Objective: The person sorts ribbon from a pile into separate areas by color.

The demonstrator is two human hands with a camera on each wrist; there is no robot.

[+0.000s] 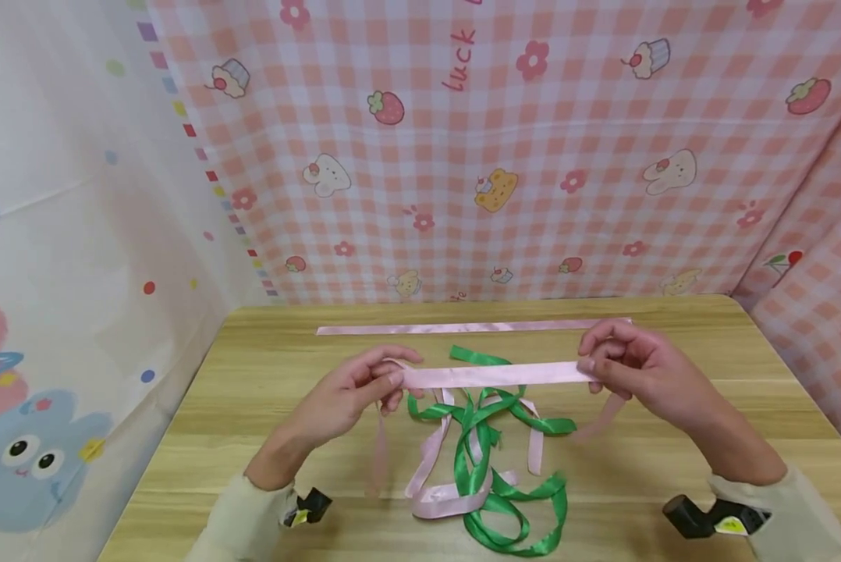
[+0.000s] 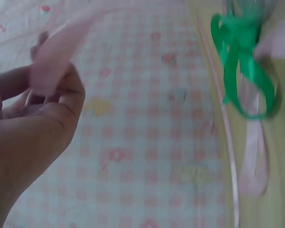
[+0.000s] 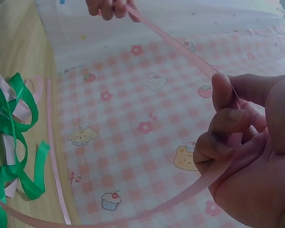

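A pink ribbon (image 1: 498,376) is stretched level between both hands above the table. My left hand (image 1: 353,390) pinches it between thumb and fingers on the left, and a loose tail drops below that hand. On the right, my right hand (image 1: 645,371) pinches the other side of the span, with its tail hanging past the palm; in the right wrist view this pink tail (image 3: 180,197) curves down to the left. Beneath the taut span lies a tangled heap of green ribbon (image 1: 466,441) and pink ribbon (image 1: 438,506) on the table.
Along the table's far edge, a separate pink ribbon strip (image 1: 463,329) lies straight and flat. The wooden table (image 1: 252,437) meets a pink checked cloth (image 1: 406,156) behind it. A white printed cloth (image 1: 76,195) hangs at the left, another checked cloth (image 1: 835,257) at the right.
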